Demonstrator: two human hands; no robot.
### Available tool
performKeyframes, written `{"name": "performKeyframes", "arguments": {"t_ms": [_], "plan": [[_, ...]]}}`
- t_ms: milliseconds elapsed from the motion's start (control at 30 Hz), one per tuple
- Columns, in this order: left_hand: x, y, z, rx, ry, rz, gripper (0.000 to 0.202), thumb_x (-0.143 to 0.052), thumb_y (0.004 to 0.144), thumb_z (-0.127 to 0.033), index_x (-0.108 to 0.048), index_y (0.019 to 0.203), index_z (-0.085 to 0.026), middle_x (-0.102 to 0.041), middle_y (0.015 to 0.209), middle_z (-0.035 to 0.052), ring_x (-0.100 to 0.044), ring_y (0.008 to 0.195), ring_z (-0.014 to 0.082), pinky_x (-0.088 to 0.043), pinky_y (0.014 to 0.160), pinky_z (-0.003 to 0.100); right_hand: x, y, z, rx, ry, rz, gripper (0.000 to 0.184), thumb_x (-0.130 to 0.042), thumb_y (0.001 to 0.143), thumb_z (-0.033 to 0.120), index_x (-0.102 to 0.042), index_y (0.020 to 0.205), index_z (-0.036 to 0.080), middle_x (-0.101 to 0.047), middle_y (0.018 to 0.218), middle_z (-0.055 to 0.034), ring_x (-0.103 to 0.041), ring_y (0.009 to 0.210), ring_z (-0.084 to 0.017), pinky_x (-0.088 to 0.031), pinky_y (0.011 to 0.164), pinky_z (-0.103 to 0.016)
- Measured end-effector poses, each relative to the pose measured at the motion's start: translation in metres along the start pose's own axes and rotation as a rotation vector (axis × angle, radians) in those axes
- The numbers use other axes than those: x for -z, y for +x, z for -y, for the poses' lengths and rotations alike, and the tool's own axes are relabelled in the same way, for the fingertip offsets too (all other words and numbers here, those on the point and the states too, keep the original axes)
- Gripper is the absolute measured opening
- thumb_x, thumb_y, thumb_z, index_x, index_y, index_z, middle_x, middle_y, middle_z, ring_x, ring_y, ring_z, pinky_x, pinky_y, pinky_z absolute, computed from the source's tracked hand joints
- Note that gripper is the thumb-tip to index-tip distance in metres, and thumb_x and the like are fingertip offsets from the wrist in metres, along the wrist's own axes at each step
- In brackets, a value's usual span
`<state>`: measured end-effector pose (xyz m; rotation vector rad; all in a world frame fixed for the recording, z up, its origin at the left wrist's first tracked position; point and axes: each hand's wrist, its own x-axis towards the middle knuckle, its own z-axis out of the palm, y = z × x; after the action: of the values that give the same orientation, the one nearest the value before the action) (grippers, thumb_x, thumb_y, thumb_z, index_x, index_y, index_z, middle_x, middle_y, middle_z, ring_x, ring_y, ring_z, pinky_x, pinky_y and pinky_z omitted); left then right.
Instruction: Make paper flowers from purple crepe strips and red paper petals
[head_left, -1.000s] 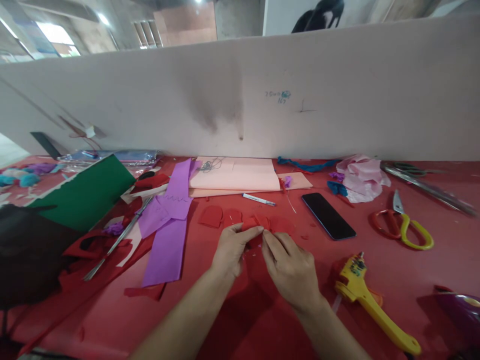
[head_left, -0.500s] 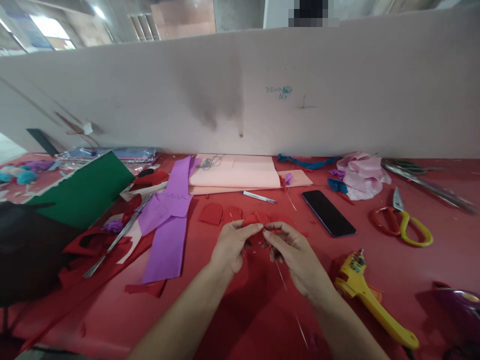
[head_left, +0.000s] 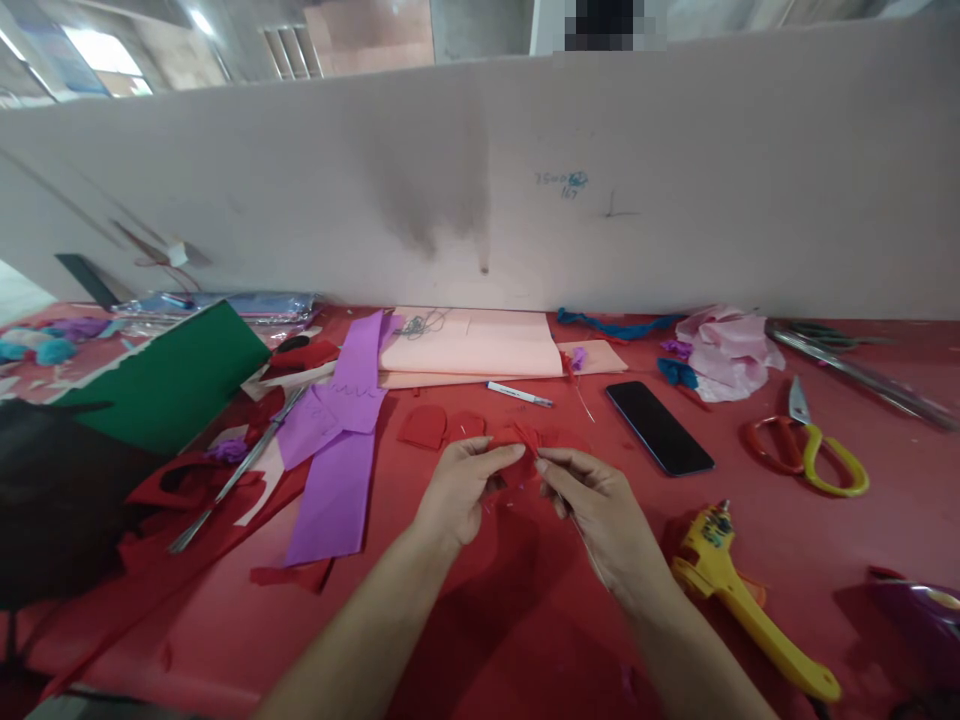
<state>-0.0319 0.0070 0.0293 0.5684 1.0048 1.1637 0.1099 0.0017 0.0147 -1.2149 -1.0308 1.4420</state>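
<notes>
Between my fingertips is a small gathered piece of red crepe paper (head_left: 525,437). My left hand (head_left: 466,488) pinches its left side between thumb and fingers. At its lower right edge my right hand (head_left: 592,505) is closed in a pinch, close against the paper. A thin pale wire (head_left: 589,552) runs from my right fingers down along the wrist. Just beyond my left hand lie a rounded red cut-out (head_left: 424,427) and another red piece (head_left: 466,426), both flat on the table.
Purple paper strips (head_left: 330,500) and a green board (head_left: 172,370) lie left. A white pen (head_left: 519,394), pink sheets (head_left: 472,345) and a phone (head_left: 660,428) are ahead. Scissors (head_left: 806,440) and a yellow glue gun (head_left: 739,600) lie right. A white partition (head_left: 300,200) stands behind.
My right hand has shifted slightly right and turned; the wire now hangs closer to the wrist. The red paper shows more gathered folds. My left hand stays nearly still.
</notes>
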Motion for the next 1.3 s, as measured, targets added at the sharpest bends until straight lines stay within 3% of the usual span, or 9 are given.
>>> {"name": "performKeyframes", "arguments": {"t_ms": [533, 800, 933, 1100, 1300], "plan": [[-0.001, 0.001, 0.002, -0.001, -0.099, -0.040, 0.011, -0.081, 0.057, -0.017, -0.070, 0.059, -0.015, -0.065, 0.056, -0.0009, -0.057, 0.050, 0.0093, -0.046, 0.052, 0.021, -0.002, -0.001, 0.000, 0.084, -0.219, -0.120, 0.023, -0.071, 0.068, 0.031, -0.078, 0.087, 0.021, -0.068, 0.063, 0.0008, -0.047, 0.049, -0.010, -0.039, 0.049, -0.024], [-0.001, 0.003, 0.004, 0.004, -0.095, -0.077, 0.015, -0.081, 0.055, -0.019, -0.068, 0.060, -0.015, -0.066, 0.059, 0.0001, -0.060, 0.056, 0.0114, -0.047, 0.058, 0.023, -0.001, 0.001, 0.001, 0.014, -0.145, -0.144, 0.021, -0.075, 0.063, 0.030, -0.079, 0.082, 0.022, -0.067, 0.058, 0.0016, -0.047, 0.049, -0.010, -0.039, 0.050, -0.024], [-0.001, 0.004, 0.006, 0.049, -0.109, -0.158, 0.018, -0.080, 0.052, -0.017, -0.065, 0.061, -0.015, -0.063, 0.058, -0.0029, -0.055, 0.052, 0.0092, -0.043, 0.054, 0.022, -0.002, 0.002, 0.002, -0.009, -0.097, -0.148, 0.019, -0.077, 0.060, 0.030, -0.079, 0.077, 0.022, -0.067, 0.058, 0.0010, -0.052, 0.054, -0.012, -0.044, 0.056, -0.026], [0.002, 0.008, 0.009, 0.139, -0.133, -0.111, 0.013, -0.073, 0.061, -0.024, -0.066, 0.067, -0.015, -0.065, 0.063, 0.0010, -0.057, 0.053, 0.0131, -0.041, 0.051, 0.026, -0.003, 0.001, 0.001, -0.040, -0.009, -0.132, 0.022, -0.079, 0.056, 0.030, -0.078, 0.076, 0.021, -0.073, 0.070, -0.0033, -0.061, 0.064, -0.016, -0.049, 0.066, -0.030], [0.000, 0.004, 0.008, 0.083, -0.126, -0.127, 0.014, -0.075, 0.061, -0.023, -0.065, 0.066, -0.015, -0.064, 0.063, 0.0003, -0.056, 0.056, 0.0117, -0.042, 0.055, 0.025, -0.002, 0.000, 0.002, -0.035, 0.014, -0.136, 0.018, -0.080, 0.055, 0.028, -0.077, 0.072, 0.021, -0.072, 0.067, -0.0022, -0.061, 0.062, -0.015, -0.049, 0.065, -0.030]]}}
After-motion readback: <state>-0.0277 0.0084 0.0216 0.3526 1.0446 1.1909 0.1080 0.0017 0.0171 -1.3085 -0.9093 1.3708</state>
